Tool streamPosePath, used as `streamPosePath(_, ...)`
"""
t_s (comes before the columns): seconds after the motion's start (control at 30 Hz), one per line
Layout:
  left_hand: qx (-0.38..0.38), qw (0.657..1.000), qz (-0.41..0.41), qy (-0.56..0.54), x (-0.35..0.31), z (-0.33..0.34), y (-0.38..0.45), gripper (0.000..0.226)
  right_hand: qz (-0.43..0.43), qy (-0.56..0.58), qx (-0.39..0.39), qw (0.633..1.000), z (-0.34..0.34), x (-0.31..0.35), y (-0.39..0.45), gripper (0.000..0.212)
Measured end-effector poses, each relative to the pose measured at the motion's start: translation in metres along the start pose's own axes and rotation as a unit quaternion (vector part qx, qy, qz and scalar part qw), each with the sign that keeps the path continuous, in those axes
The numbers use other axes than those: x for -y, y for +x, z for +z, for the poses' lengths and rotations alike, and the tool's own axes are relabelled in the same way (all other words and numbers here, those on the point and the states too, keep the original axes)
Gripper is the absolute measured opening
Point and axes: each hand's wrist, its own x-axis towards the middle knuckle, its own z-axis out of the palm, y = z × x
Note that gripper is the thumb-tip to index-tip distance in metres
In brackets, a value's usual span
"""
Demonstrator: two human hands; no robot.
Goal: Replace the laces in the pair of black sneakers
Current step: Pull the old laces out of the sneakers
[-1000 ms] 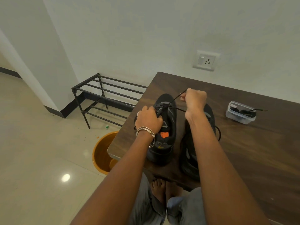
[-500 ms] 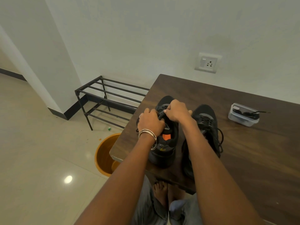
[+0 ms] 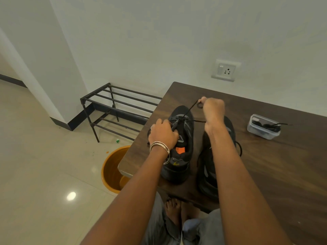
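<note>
Pinching the black lace in our right hand, we've got it pulled taut up and away from the left sneaker. Our left hand grips that sneaker's upper. Right sneaker sits just beside it on the table, and the plastic tub of laces is further right of it.

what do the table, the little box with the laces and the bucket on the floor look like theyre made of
Table: dark wood or wood-look laminate, matte; streaky grain shows, a pale edge at the near corner hints at laminate.
Box: clear plastic, since the dark laces show through its walls.
Bucket: orange, probably plastic, with a smooth, slightly glossy inner wall.
</note>
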Motion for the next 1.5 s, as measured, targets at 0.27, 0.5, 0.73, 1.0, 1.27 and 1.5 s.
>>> streamPosePath(0.27, 0.002, 1.000, -0.004, -0.006, 0.000, 0.000, 0.000, 0.033, 0.025, 0.179, 0.061, 0.982, -0.002, -0.004, 0.003, 0.010)
streamPosePath(0.5, 0.006, 1.000, -0.006, -0.008, -0.001, -0.002, -0.002, 0.036, -0.160, -0.490, 0.186, 0.837, 0.027, -0.043, 0.014, 0.018)
streamPosePath(0.73, 0.002, 1.000, -0.007, 0.002, -0.001, -0.003, -0.002, 0.037, -0.157, -0.477, 0.136, 0.854, 0.026, -0.041, 0.019, 0.015)
streamPosePath(1.0, 0.003, 1.000, -0.008, -0.003, -0.002, -0.003, -0.002, 0.036, -0.043, -0.105, 0.098, 0.989, -0.004, -0.019, 0.009, 0.017)
streamPosePath(1.27, 0.008, 1.000, -0.006, -0.010, -0.001, -0.002, -0.002, 0.041, -0.129, -0.468, 0.175, 0.856, 0.024, -0.036, 0.010, 0.005)
streamPosePath(1.5, 0.009, 1.000, 0.004, -0.008, 0.001, -0.001, -0.002, 0.041, -0.136, -0.523, 0.140, 0.829, 0.031, -0.041, 0.003, 0.010)
